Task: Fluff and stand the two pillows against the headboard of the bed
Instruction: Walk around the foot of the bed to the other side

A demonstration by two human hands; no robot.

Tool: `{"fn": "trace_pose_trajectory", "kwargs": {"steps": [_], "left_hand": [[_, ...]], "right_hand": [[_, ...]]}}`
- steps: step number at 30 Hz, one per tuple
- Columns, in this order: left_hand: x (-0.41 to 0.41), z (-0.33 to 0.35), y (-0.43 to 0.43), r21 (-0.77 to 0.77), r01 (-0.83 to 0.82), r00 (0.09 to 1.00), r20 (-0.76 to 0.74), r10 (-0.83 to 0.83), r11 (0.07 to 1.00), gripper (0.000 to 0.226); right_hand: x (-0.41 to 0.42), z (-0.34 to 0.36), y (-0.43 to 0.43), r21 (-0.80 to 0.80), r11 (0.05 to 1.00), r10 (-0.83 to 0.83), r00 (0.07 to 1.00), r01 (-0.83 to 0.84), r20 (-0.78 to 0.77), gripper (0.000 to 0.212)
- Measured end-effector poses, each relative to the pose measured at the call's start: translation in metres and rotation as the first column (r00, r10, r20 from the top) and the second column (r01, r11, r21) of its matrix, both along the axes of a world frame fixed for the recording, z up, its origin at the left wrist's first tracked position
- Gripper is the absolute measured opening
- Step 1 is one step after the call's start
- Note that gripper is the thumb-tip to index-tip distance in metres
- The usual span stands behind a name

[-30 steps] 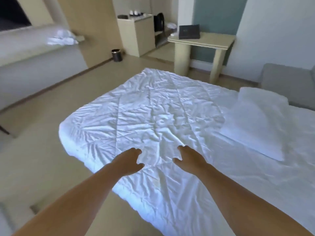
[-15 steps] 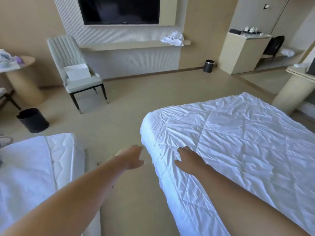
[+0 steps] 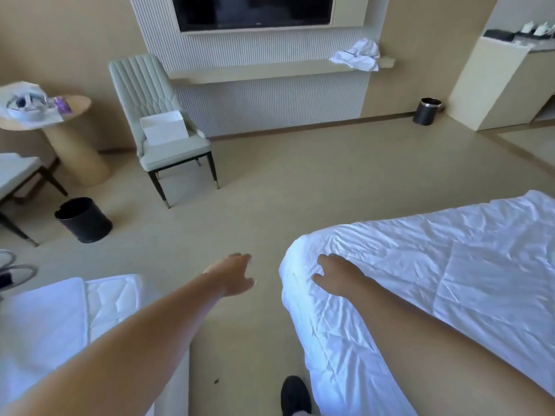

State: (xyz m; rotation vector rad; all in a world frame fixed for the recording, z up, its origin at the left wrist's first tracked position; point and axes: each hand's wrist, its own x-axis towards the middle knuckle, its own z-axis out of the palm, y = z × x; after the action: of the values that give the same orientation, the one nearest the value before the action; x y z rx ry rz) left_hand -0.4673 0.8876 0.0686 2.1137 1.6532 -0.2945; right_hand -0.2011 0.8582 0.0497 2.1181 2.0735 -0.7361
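Observation:
A bed (image 3: 450, 265) with a wrinkled white quilt fills the right side of the view. My right hand (image 3: 336, 276) lies flat on its near corner, fingers spread, holding nothing. My left hand (image 3: 235, 274) hovers open over the floor gap between this bed and a second white bed (image 3: 60, 319) at the lower left. No pillow and no headboard are in view.
A pale armchair (image 3: 162, 127) with a white box stands by the wall under a TV. A black bin (image 3: 84, 219) sits on the floor at left, another bin (image 3: 428, 111) at far right. A round side table (image 3: 60, 121) holds bags. My dark shoe (image 3: 295, 396) shows below.
My view has swung left, away from the pillow and the bed's middle toward the TV wall. Both hands slid toward the bed's corner; my left hand came off the quilt and hangs over the floor.

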Motion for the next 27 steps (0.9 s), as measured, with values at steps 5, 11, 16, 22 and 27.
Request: {"fn": "trace_pose_trajectory", "kwargs": {"steps": [5, 11, 16, 22, 27], "left_hand": [[0.014, -0.007, 0.113, -0.038, -0.005, 1.000, -0.007, 0.005, 0.999, 0.064], [0.020, -0.017, 0.254, -0.031, 0.064, 0.997, -0.029, -0.065, 0.997, 0.062], [0.027, -0.036, 0.387, -0.045, 0.182, 0.982, -0.051, -0.184, 0.982, 0.063], [0.073, -0.030, 0.534, -0.100, 0.396, 0.915, -0.044, -0.402, 0.913, 0.067], [0.152, -0.024, 0.625, -0.128, 0.572, 0.814, -0.035, -0.580, 0.810, 0.067]], "right_hand": [[0.009, -0.003, 0.121, -0.014, 1.000, 0.009, 1.000, -0.009, -0.016, 0.046], [0.005, -0.012, 0.253, -0.064, 0.998, 0.007, 1.000, -0.009, -0.029, 0.045], [0.009, -0.023, 0.367, -0.060, 0.994, -0.089, 0.996, 0.088, -0.002, 0.053], [0.027, -0.021, 0.458, -0.142, 0.934, -0.327, 0.944, 0.329, 0.033, 0.060], [0.062, -0.018, 0.511, -0.149, 0.869, -0.473, 0.881, 0.471, 0.028, 0.060]]}}
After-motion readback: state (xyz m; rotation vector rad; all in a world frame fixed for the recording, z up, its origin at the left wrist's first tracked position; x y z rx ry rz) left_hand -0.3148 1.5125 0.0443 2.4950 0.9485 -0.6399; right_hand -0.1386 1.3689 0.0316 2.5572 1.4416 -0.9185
